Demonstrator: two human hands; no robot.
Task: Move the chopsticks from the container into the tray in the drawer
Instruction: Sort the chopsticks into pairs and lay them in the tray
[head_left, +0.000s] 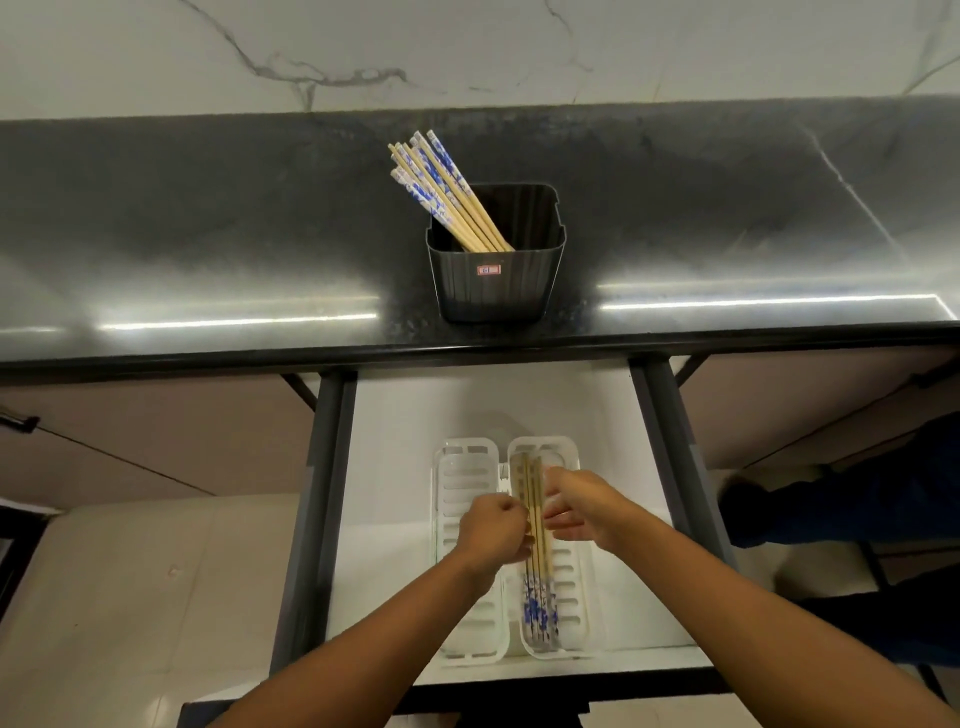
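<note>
In the open drawer (395, 467) below the counter (208, 260), I find a white slotted tray (465, 519) with two long troughs side by side. The right trough holds a small bundle of chopsticks (537, 561), laid lengthwise with their blue-patterned ends nearest me and their plain tips pointing away; I judge this lie is chosen because the trough is only long enough along that axis.

Both hands meet over the bundle at its middle. The left hand (493, 527) sits on the bundle's left side with its fingers curled in against the sticks; it appears to be gripping or steadying them, though the contact itself is hidden by the knuckles. The right hand (576, 506) lies on the right side, fingers loosely bent toward the sticks; I cannot tell whether it pinches them or merely guides them. I judge the two-sided hold serves to square the sticks so that they lie parallel in the trough.

On the counter, beyond the drawer, stands the dark square container (496, 283). More chopsticks (441, 187) lean in it toward its far left corner, patterned ends up. The transfer is therefore partly done, and the left trough holds nothing.
</note>
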